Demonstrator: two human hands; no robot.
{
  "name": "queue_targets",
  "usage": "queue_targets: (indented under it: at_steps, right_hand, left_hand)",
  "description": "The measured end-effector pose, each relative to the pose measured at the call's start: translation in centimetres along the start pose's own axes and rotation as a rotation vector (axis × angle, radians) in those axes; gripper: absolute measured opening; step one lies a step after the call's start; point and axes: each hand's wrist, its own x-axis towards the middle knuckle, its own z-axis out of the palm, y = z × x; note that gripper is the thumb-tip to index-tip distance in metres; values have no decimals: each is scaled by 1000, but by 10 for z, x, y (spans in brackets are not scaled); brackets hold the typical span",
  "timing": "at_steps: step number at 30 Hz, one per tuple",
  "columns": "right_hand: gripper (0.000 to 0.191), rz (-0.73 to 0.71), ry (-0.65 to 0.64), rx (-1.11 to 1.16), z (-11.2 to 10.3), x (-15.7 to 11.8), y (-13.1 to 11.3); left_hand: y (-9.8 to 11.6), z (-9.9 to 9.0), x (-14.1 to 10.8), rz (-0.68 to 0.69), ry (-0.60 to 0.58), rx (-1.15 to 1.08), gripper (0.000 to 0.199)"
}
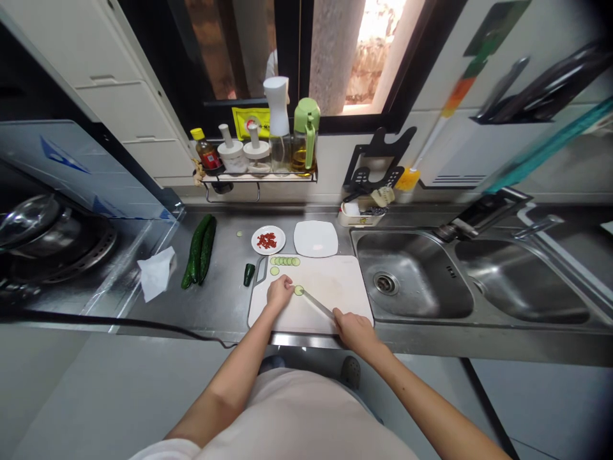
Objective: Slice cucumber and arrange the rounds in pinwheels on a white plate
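My right hand (355, 331) is closed round the handle of a knife (318, 305), whose blade points up and left across the white cutting board (340, 281). The blade's tip touches a round cucumber slice (299, 290). Just left of that slice is my left hand (280, 292), its fingers bent and close together; whether they pinch anything is too small to make out. A row of overlapping cucumber slices (286, 261) lies along the board's top left edge, with a single slice (274, 271) below it. A cucumber end piece (249, 275) rests left of the board.
Behind the board are a small plate (255, 240) of chopped red pieces and a white square plate (316, 239). Whole cucumbers (200, 250) and a crumpled tissue (156, 273) lie left. A double sink (416, 275) is at right; a bottle rack (261, 177) hangs behind.
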Motion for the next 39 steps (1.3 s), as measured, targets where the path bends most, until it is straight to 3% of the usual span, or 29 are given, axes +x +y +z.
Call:
queue_targets:
  at_steps: [9, 39]
  right_hand:
    - [35, 0, -40, 28, 1, 3, -8]
    - [30, -48, -39, 10, -9, 14, -14]
  left_hand:
    - [1, -1, 4, -6, -27, 27, 15]
    - [3, -2, 6, -24, -37, 60, 15]
